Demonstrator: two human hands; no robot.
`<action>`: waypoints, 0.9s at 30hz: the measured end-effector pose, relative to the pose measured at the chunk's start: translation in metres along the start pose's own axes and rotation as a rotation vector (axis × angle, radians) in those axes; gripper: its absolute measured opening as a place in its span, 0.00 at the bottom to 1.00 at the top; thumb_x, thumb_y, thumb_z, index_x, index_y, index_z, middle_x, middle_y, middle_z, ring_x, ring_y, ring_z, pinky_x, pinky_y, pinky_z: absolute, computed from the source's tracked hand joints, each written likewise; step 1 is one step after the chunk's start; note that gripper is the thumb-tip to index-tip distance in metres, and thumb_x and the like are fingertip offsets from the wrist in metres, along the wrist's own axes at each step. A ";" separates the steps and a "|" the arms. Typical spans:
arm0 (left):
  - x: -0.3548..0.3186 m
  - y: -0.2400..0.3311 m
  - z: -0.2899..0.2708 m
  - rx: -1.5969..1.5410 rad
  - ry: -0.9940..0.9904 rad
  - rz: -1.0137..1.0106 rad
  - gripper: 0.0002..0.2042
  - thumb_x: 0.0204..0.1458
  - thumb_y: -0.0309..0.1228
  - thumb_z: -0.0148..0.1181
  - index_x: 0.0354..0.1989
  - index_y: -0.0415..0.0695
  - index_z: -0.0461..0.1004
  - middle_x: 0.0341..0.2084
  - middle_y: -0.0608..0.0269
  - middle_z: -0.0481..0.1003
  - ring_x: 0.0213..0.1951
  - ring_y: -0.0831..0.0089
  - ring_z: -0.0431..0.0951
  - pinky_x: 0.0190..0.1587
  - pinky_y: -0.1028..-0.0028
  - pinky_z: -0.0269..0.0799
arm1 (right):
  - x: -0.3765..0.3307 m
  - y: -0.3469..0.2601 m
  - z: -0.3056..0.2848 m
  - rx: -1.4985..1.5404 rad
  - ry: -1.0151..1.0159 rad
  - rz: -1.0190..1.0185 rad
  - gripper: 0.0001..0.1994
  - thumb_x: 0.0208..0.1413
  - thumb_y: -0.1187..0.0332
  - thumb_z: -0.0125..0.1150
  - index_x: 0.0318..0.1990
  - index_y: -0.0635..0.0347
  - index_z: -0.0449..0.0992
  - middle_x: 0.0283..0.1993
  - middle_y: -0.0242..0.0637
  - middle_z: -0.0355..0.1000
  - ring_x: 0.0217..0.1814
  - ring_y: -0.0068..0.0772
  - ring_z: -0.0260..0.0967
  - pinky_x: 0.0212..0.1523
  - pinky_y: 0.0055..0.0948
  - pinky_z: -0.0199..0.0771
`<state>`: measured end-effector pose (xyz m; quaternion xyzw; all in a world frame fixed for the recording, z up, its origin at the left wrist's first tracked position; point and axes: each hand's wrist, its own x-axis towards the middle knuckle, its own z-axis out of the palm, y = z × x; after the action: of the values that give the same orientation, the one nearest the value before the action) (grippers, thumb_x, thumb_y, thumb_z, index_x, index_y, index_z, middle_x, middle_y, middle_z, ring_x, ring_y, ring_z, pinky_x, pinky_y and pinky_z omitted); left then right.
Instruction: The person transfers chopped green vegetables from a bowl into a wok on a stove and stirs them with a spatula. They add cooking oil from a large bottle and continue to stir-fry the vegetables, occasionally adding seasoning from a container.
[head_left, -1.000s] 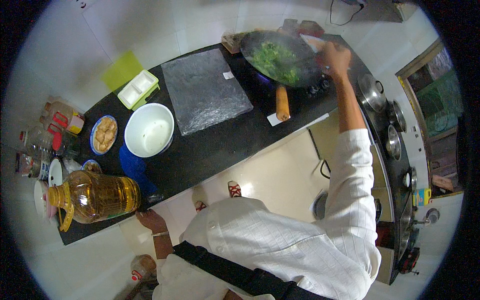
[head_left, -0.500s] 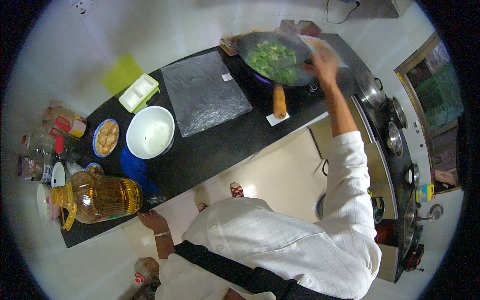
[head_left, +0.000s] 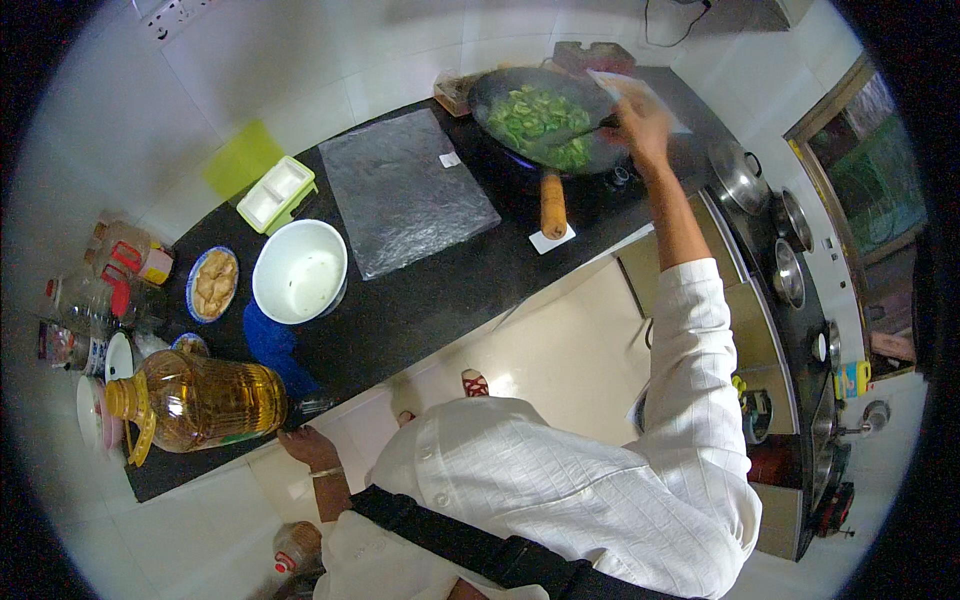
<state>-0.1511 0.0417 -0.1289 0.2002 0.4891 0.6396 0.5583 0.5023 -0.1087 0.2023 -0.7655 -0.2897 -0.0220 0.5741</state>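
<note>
In my right hand [head_left: 642, 128] I grip the dark handle of a spatula [head_left: 598, 126], its blade down among chopped green vegetables [head_left: 540, 112]. The greens lie in a dark wok [head_left: 490, 92] whose wooden handle [head_left: 553, 205] points toward me; a bluish flame shows beneath. My fingers are closed around the spatula, slightly blurred. Low at the counter's front edge rests my left hand [head_left: 310, 448], fingers loosely stretched and holding nothing visible. Beside it stands a large jug of golden oil [head_left: 205, 400] with a yellow cap.
A grey board-like sheet [head_left: 405, 200] lies left of the wok. Farther left are a white bowl [head_left: 300, 262], a green-and-white container [head_left: 277, 195], a plate of pale food pieces [head_left: 213, 283] and a blue cloth [head_left: 270, 345]. Metal pans and a lid [head_left: 738, 178] line the right counter.
My right hand has shifted slightly with the spatula, and the greens in the wok look stirred about. My left hand stays by the counter edge.
</note>
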 end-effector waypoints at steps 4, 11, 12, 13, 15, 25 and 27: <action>-0.013 0.013 0.019 -0.114 0.035 -0.131 0.18 0.54 0.44 0.44 0.42 0.43 0.65 0.40 0.64 0.67 0.41 0.73 0.64 0.48 0.72 0.54 | 0.008 -0.013 -0.020 -0.265 0.014 -0.133 0.12 0.49 0.69 0.52 0.34 0.73 0.70 0.30 0.41 0.69 0.25 0.33 0.71 0.24 0.26 0.75; 0.028 -0.010 -0.041 -0.145 -0.196 -0.136 0.13 0.55 0.41 0.41 0.37 0.45 0.68 0.34 0.66 0.70 0.32 0.76 0.66 0.38 0.77 0.59 | -0.034 0.005 0.016 0.093 0.028 0.097 0.11 0.49 0.67 0.53 0.28 0.71 0.69 0.23 0.40 0.68 0.19 0.30 0.70 0.19 0.26 0.74; 0.025 -0.006 -0.038 -0.164 -0.188 -0.143 0.13 0.56 0.40 0.41 0.36 0.45 0.68 0.33 0.66 0.70 0.31 0.77 0.66 0.36 0.78 0.60 | -0.039 0.005 0.015 0.111 0.047 0.088 0.11 0.48 0.68 0.53 0.26 0.71 0.70 0.20 0.38 0.68 0.19 0.27 0.69 0.17 0.26 0.72; 0.007 0.004 -0.007 -0.150 -0.106 -0.143 0.12 0.56 0.39 0.40 0.36 0.45 0.68 0.32 0.66 0.71 0.29 0.77 0.66 0.34 0.79 0.60 | -0.046 0.008 0.008 0.117 0.080 0.083 0.10 0.46 0.68 0.54 0.23 0.70 0.70 0.18 0.36 0.67 0.18 0.24 0.69 0.16 0.26 0.71; 0.004 0.002 0.001 -0.094 -0.036 -0.157 0.12 0.56 0.37 0.40 0.36 0.45 0.68 0.32 0.65 0.71 0.28 0.77 0.66 0.32 0.80 0.61 | -0.036 0.029 0.004 0.065 0.093 0.081 0.11 0.47 0.68 0.54 0.24 0.71 0.71 0.19 0.39 0.69 0.16 0.28 0.69 0.15 0.27 0.70; -0.019 0.021 0.028 -0.088 0.025 -0.050 0.12 0.56 0.35 0.39 0.40 0.40 0.65 0.31 0.64 0.67 0.28 0.75 0.64 0.32 0.79 0.60 | 0.073 -0.087 -0.060 -0.344 -0.154 0.038 0.13 0.37 0.64 0.64 0.32 0.57 0.75 0.24 0.36 0.70 0.29 0.34 0.70 0.32 0.30 0.72; -0.015 0.015 0.028 -0.175 0.023 -0.093 0.12 0.56 0.36 0.40 0.39 0.41 0.65 0.31 0.65 0.67 0.28 0.75 0.64 0.32 0.78 0.60 | 0.082 -0.084 -0.064 -0.761 -0.179 -0.247 0.14 0.35 0.65 0.65 0.33 0.56 0.75 0.26 0.39 0.71 0.30 0.37 0.71 0.34 0.31 0.72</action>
<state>-0.1321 0.0408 -0.0997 0.1203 0.4464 0.6555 0.5972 0.5502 -0.1169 0.3268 -0.8817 -0.3993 -0.1295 0.2156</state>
